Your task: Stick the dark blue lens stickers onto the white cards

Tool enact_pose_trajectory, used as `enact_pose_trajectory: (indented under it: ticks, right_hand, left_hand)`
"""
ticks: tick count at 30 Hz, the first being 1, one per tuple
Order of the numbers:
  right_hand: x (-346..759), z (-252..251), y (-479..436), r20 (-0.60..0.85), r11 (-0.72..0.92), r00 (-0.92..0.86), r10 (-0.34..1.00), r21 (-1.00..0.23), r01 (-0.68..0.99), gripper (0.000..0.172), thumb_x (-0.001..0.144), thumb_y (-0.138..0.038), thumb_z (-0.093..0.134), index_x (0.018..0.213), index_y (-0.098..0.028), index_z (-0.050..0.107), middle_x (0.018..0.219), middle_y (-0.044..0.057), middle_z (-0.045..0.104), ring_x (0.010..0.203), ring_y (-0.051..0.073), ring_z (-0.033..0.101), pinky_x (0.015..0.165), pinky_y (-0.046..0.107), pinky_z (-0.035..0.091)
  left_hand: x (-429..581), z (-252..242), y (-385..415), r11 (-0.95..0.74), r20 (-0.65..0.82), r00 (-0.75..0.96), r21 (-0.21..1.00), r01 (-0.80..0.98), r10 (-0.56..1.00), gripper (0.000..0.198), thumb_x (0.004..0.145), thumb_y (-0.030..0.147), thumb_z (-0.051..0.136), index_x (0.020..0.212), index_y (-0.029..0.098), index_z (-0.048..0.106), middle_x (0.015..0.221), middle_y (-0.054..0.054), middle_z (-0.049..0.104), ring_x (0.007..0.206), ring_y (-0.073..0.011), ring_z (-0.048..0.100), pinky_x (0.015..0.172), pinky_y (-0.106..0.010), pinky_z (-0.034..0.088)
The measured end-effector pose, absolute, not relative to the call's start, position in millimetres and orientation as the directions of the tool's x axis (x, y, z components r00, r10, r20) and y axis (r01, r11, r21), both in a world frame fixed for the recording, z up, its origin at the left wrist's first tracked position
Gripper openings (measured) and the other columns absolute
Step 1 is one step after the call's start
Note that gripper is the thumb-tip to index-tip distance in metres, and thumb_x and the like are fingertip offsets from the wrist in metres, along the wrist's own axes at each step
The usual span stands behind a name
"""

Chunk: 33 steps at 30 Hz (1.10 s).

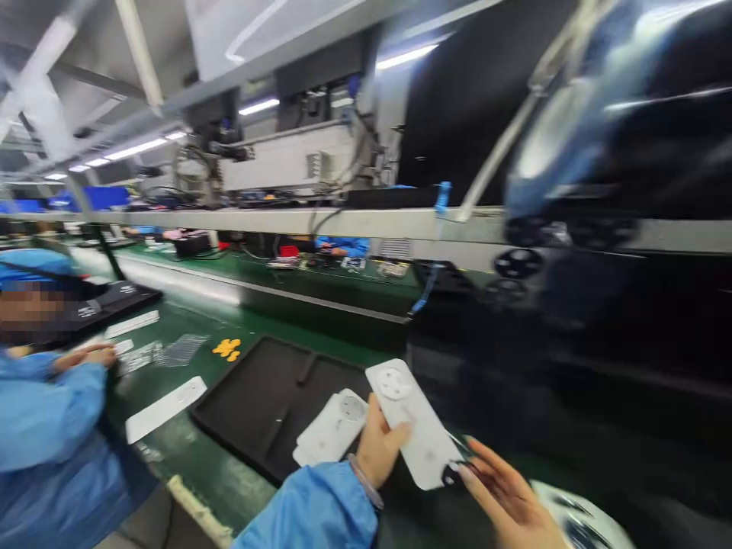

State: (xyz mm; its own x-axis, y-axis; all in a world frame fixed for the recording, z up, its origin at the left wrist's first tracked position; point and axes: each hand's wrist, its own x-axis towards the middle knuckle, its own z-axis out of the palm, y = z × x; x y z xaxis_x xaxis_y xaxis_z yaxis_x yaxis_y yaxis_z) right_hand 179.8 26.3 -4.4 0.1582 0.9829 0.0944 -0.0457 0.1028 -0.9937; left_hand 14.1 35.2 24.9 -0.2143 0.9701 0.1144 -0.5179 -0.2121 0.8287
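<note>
A white panel (420, 431) with a round cluster of holes at its upper end is tilted in front of me. My left hand (382, 442) grips its left edge, thumb on top. At the panel's lower right corner, my right hand (503, 488) pinches a small black part (451, 474) between thumb and fingers. Behind my left wrist, similar white panels (332, 427) lie overlapped on a black tray (252, 408).
Left of the tray, a white strip (165, 409) and orange pieces (227, 349) lie on the green bench (220, 476). A person in blue (51, 450) sits at far left. A white object (580, 515) is at lower right; a shelf rail (274, 223) crosses behind.
</note>
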Motion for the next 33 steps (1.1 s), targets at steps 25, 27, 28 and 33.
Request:
enact_pose_trajectory:
  ticks: [25, 27, 28, 33]
  right_hand:
    - [173, -5, 26, 0.067, 0.143, 0.354, 0.933, -0.971, -0.192, 0.040, 0.062, -0.045, 0.085, 0.085, -0.017, 0.068, 0.072, 0.004, 0.069, 0.068, 0.018, 0.063, 0.066, 0.030, 0.049]
    - [172, -4, 25, 0.071, 0.144, 0.365, 0.928, -0.973, -0.178, 0.039, 0.063, -0.045, 0.084, 0.085, -0.017, 0.068, 0.072, 0.003, 0.069, 0.068, 0.018, 0.062, 0.066, 0.030, 0.048]
    - [171, -4, 24, 0.072, 0.143, 0.370, 0.926, -0.975, -0.168, 0.039, 0.063, -0.045, 0.084, 0.085, -0.017, 0.068, 0.071, 0.003, 0.069, 0.067, 0.018, 0.062, 0.065, 0.030, 0.048]
    - [167, -4, 22, 0.084, 0.131, 0.388, 0.918, -0.987, -0.096, 0.037, 0.064, -0.046, 0.083, 0.081, -0.017, 0.068, 0.070, 0.003, 0.068, 0.066, 0.018, 0.060, 0.064, 0.030, 0.046]
  left_hand:
    - [35, 2, 25, -0.060, 0.061, 0.241, 0.998, -0.009, 0.969, 0.037, 0.085, 0.047, 0.059, 0.108, 0.020, 0.046, 0.081, 0.000, 0.063, 0.069, -0.0157, 0.061, 0.065, -0.027, 0.047]
    - [35, 1, 25, -0.081, 0.086, 0.263, 0.996, -0.029, 0.961, 0.042, 0.086, 0.045, 0.059, 0.117, 0.020, 0.045, 0.090, -0.003, 0.065, 0.077, -0.0179, 0.063, 0.072, -0.030, 0.049]
    - [35, 0, 25, -0.091, 0.098, 0.272, 0.995, -0.038, 0.957, 0.044, 0.087, 0.044, 0.058, 0.121, 0.020, 0.043, 0.094, -0.005, 0.066, 0.082, -0.0190, 0.063, 0.076, -0.032, 0.049]
    - [34, -1, 25, -0.123, 0.142, 0.315, 0.989, -0.080, 0.939, 0.051, 0.090, 0.041, 0.054, 0.132, 0.020, 0.035, 0.108, -0.010, 0.064, 0.092, -0.0219, 0.063, 0.087, -0.039, 0.048]
